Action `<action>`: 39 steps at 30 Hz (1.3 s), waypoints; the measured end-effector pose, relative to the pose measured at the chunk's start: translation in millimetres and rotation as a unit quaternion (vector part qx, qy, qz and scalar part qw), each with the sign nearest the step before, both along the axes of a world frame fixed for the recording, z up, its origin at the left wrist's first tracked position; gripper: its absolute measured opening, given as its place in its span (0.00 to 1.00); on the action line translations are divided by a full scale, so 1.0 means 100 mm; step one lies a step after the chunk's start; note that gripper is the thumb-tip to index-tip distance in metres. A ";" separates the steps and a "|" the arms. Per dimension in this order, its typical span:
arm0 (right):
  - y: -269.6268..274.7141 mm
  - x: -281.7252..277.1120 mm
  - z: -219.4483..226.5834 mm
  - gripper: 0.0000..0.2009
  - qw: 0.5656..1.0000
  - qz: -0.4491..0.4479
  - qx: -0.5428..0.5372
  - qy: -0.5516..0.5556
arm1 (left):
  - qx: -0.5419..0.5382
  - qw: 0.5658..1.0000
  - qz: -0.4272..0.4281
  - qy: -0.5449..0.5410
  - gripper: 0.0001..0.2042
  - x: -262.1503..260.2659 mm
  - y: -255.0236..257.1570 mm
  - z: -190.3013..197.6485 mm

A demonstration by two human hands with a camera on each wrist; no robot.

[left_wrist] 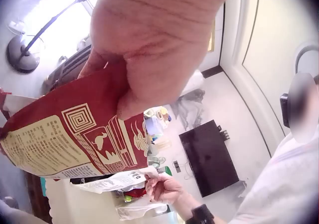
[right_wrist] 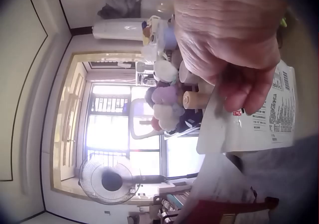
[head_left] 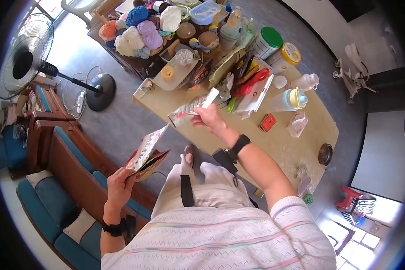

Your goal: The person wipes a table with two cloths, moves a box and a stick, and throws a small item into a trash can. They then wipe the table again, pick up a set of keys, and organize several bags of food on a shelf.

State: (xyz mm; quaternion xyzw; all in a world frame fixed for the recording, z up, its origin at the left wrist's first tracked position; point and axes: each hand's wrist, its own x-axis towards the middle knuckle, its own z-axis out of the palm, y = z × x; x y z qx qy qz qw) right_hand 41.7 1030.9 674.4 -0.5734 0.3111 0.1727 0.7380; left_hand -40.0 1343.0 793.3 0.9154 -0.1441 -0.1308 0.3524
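My left hand pinches the edge of several flat packets; in the left wrist view a dark red packet with cream printing hangs from the left hand. A white printed packet stands up from the same bundle. Over the table's near edge, my right hand pinches a white packet with small print, its fingers curled over it in the right wrist view, where the packet lies beneath the hand. The two hands are apart.
On the table are a container of packets with a red item, bottles, a red card box and a metal bowl. Yarn balls lie farther back. A fan and a sofa stand at left.
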 end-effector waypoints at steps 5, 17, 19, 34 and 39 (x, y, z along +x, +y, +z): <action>0.00 0.10 0.06 0.26 0.995 0.054 0.083 -0.026 | -0.021 0.998 -0.051 -0.008 0.05 0.16 -0.05 -0.08; -0.52 -0.98 0.68 0.13 0.744 0.483 -0.344 -0.306 | -0.064 0.958 -0.256 -0.108 0.05 0.25 -1.24 -0.41; -0.73 -1.16 0.67 0.11 0.796 0.410 -0.356 -0.269 | -0.075 0.955 -0.264 -0.110 0.05 0.24 -1.52 -0.45; -1.62 -2.46 -0.16 0.15 0.960 0.030 -0.267 -0.074 | -0.110 0.977 -0.170 -0.074 0.07 -0.44 -2.49 -1.41; -1.19 -2.32 0.02 0.23 0.985 0.032 0.032 0.168 | -0.074 0.985 -0.150 -0.048 0.10 -0.40 -2.52 -1.34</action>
